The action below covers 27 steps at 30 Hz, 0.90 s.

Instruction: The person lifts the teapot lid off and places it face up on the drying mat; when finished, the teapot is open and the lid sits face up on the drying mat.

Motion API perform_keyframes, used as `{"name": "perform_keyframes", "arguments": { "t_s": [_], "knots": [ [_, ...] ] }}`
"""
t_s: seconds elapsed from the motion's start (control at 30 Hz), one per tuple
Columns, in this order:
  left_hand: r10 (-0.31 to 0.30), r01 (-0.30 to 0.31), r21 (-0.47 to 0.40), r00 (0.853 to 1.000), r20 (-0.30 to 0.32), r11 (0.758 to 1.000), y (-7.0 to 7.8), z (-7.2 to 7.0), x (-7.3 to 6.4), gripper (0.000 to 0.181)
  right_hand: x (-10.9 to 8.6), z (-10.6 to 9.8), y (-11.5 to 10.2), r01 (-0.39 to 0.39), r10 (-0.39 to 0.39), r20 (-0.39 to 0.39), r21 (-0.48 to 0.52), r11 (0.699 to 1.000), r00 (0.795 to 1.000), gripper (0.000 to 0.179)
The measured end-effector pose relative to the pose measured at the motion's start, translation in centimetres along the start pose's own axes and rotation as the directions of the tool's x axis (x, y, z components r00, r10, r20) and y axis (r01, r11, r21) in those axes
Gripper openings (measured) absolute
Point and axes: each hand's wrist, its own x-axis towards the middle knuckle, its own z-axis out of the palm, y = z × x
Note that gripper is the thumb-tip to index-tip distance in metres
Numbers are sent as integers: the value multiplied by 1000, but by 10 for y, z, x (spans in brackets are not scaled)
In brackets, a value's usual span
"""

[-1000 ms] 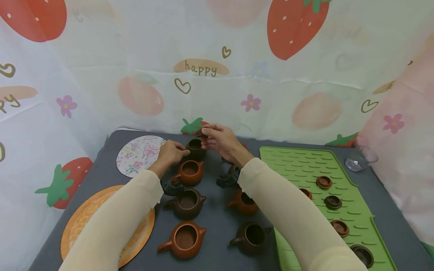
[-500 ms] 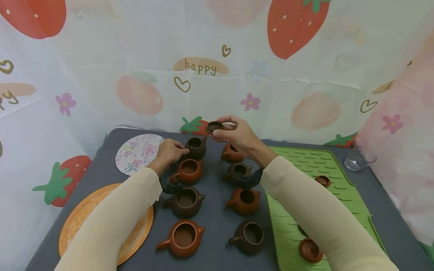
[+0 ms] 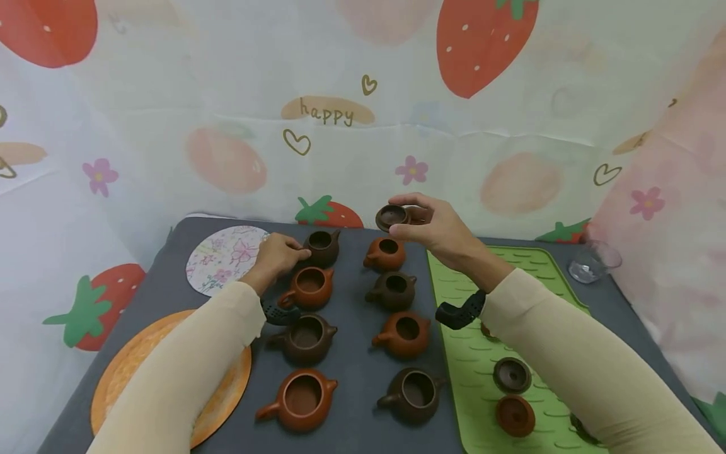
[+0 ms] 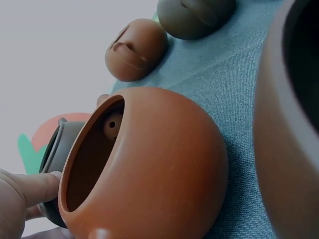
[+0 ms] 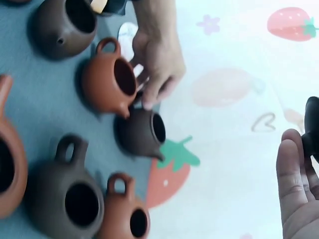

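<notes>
At the far end of the left row, my left hand (image 3: 276,260) pinches the handle of a small dark brown teapot (image 3: 324,250), whose mouth is uncovered. My right hand (image 3: 445,227) holds a dark teapot lid (image 3: 392,217) in the air, its underside turned toward me. The lid's knob side is hidden by the fingers in the head view; only part of the lid (image 5: 312,124) shows at the right wrist view's edge. Just below the left hand stands a reddish teapot (image 3: 310,289). Across from the dark pot is a small orange-brown teapot (image 3: 386,253) without a lid.
Two rows of lidless teapots run toward me, including a dark one (image 3: 411,396) and a reddish one (image 3: 300,400). A green mat (image 3: 462,384) at right bears several lids, one reddish (image 3: 515,415). A glass (image 3: 590,263), floral disc (image 3: 218,261) and round woven mat (image 3: 126,359) lie farther out.
My right hand has lifted the lid away from the dark teapot's mouth and carried it right, its underside now showing. My left hand stays on that teapot's handle.
</notes>
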Motion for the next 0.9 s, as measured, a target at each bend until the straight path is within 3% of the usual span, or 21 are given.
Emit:
{"name": "perform_keyframes", "arguments": {
  "t_s": [0.23, 0.4, 0.6, 0.9],
  "knots": [
    [-7, 7, -2, 1000, -1, 1000, -1, -3, -1, 32, -20, -26, -11, -17, 16, -17, -82, 996, 1000, 48],
    [-1, 1, -1, 1000, -1, 1000, -3, -4, 0, 32, -31, -45, -15, -58, 53, -26, -197, 979, 998, 47],
    [3, -3, 0, 1000, -7, 1000, -3, -4, 1, 30, -42, -73, -12, -146, 150, -17, -367, 919, 988, 47],
    [-2, 2, -6, 1000, -1, 1000, -1, 1, 0, 30, -59, -101, 4, -252, 252, -65, -468, 847, 966, 53]
  ]
}}
